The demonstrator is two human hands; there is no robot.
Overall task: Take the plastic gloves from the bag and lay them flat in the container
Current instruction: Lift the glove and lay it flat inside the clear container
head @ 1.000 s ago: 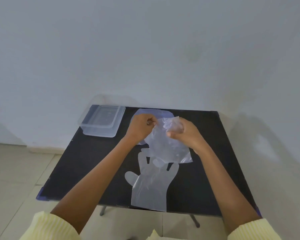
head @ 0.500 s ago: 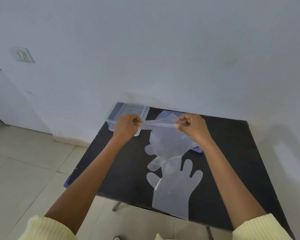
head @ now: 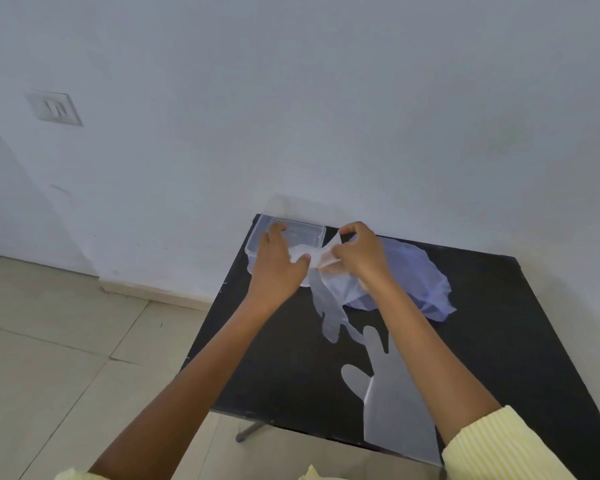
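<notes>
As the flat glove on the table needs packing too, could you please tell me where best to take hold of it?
Probably its cuff, pinched from the near side: the glove lies flat with fingers pointing away, and the wide cuff lies at the table's near edge.

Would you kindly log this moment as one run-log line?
left hand: pinches held glove | right hand: same | container: far-left table corner | spare glove: flat on table | bag: behind right hand

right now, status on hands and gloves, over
Left hand and right hand pinch one glove near the container. Second glove flat on table. Nothing seen blocking.
</notes>
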